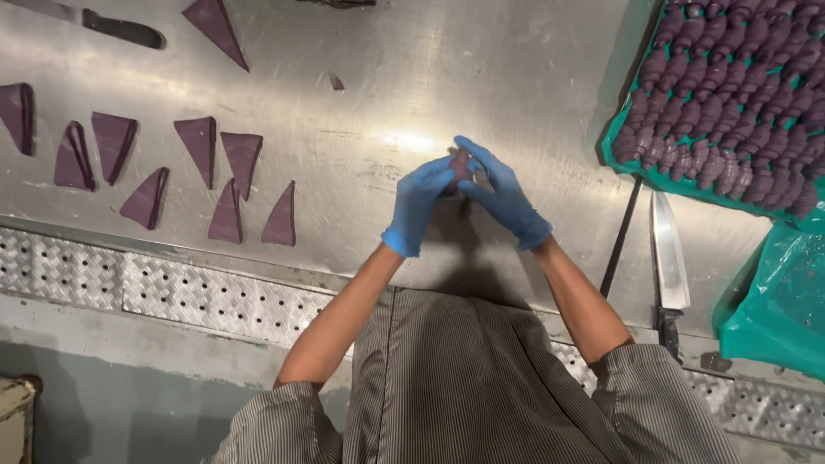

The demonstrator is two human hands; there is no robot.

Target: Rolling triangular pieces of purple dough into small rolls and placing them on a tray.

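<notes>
Both my hands wear blue gloves and meet above the steel table (412,77). My left hand (418,204) and my right hand (501,193) press together around a small purple dough piece (461,163), of which only a bit shows between the fingers. Several flat purple dough triangles (202,146) lie on the table to the left, apart from my hands. At the right, a tray lined with green plastic (620,159) holds several rows of rolled purple dough pieces (730,94).
A long knife (668,249) lies at the right near the table's front edge, beside a thin black rod (620,245). Another dark knife handle (120,30) lies at the top left. Green plastic sheeting (778,301) bunches at the far right. A perforated metal strip (172,292) runs along the front.
</notes>
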